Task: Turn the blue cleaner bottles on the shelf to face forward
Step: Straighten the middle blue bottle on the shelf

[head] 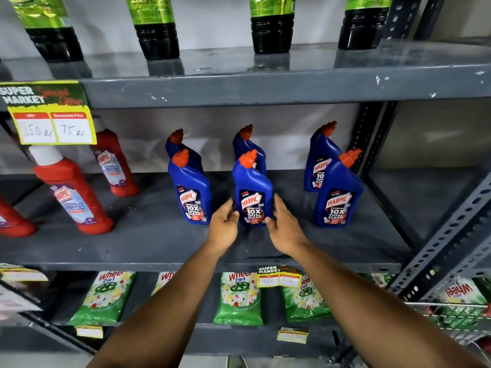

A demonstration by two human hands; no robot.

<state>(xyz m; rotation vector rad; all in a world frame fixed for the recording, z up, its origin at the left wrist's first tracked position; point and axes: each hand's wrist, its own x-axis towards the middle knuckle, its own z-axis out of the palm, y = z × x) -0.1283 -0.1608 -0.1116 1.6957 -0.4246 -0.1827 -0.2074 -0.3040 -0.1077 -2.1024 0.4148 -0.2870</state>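
Note:
Several blue cleaner bottles with orange caps stand on the grey middle shelf [159, 243] in two rows. The front left bottle [191, 192], front middle bottle [252, 192] and front right bottle [337, 195] show their labels forward. My left hand [224, 224] presses the lower left side of the front middle bottle. On its lower right side lies my right hand [283, 227], so both hands cup the bottle at its base. The back right bottle [320, 160] also shows its label. The back left bottle [176, 144] and back middle bottle [245, 142] are mostly hidden.
Red cleaner bottles [74, 197] stand at the left of the same shelf under a yellow price tag [53, 126]. Dark bottles with green labels [271, 27] line the shelf above. Green detergent packs [239, 298] lie on the shelf below. A perforated steel upright [449, 243] rises at the right.

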